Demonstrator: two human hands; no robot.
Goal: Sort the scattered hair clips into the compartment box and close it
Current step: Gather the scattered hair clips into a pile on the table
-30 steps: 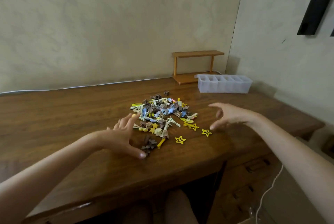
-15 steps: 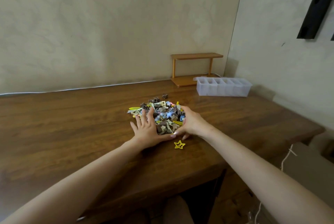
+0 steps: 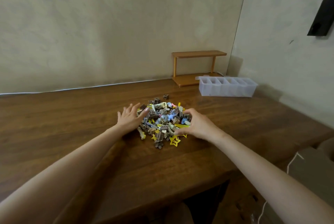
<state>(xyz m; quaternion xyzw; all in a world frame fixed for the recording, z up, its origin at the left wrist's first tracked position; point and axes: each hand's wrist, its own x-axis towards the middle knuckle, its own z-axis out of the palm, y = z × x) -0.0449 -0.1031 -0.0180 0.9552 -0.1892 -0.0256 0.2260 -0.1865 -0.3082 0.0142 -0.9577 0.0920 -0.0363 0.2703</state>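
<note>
Head view: 1 heap of hair clips sits mid-tabletop, brown, yellow and blue, far too tangled to count. The left hand has its fingers straight and spread, pressed against the heap's left side and gripping nothing. The right hand cups the right side, fingers curled over the clips, thumb down by the yellow star clips at the near edge. 1 stray brown clip lies just behind the heap. Well apart at the back right stands 1 translucent, open-topped compartment box, with 1 small wooden rack just beside it against the wall. 1 black fixture hangs on the right wall.
</note>
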